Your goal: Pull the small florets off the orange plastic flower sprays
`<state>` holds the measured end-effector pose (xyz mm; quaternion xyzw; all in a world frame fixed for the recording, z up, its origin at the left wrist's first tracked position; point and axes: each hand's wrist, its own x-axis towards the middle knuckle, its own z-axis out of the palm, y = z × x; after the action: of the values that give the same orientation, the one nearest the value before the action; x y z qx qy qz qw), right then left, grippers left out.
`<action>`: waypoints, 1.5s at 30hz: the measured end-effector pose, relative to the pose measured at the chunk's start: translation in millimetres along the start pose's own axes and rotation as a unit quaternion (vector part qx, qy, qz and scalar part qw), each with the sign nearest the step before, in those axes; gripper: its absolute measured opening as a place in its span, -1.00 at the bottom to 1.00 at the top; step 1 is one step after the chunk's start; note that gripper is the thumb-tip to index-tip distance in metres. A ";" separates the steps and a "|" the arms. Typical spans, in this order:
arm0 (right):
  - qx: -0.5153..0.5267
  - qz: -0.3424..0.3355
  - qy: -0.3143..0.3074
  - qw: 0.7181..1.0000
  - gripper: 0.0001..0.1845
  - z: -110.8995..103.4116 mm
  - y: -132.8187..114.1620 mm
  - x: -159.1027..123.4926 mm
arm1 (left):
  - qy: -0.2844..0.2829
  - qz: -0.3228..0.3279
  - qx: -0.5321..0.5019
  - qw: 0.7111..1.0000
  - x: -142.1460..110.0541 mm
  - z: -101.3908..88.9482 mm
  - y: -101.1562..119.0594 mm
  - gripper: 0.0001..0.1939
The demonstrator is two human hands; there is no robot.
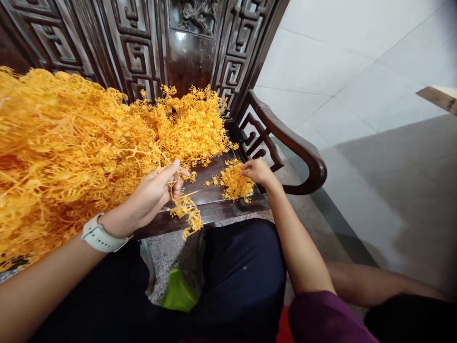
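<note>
In my left hand (157, 193), thumb and fingers are closed on a yellow plastic flower sprig (187, 214), whose branched end hangs over the bench's front edge. A pale watch strap (103, 236) is around that wrist. My right hand (256, 171) is at a small pile of yellow plastic flower pieces (235, 181) on the dark wooden bench seat (210, 188). Its fingertips are pinched together at the pile's upper right side; whatever is between them is hidden. Beside and behind my left hand lies a large tangled heap of the same yellow sprigs (71, 138).
The bench has a carved back (191, 66) and a curved armrest (296, 138) close to my right forearm. A pale tiled wall (357, 90) is on the right. Below lie a speckled floor (164, 257) and a bright green object (178, 293). Someone's bare limb (378, 283) shows at lower right.
</note>
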<state>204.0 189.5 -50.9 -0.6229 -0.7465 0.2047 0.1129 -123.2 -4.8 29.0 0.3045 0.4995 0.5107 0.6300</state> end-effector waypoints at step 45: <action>0.614 -0.062 -0.246 0.748 -0.82 7.9 -139.2 -114.4 | -0.186 0.182 0.393 0.882 8.0 -32.1 -3.6 -0.76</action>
<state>100.4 57.0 14.0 -0.3000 -0.4989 0.7575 0.2955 -152.4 -2.4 13.1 0.7020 0.4688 0.3123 0.4357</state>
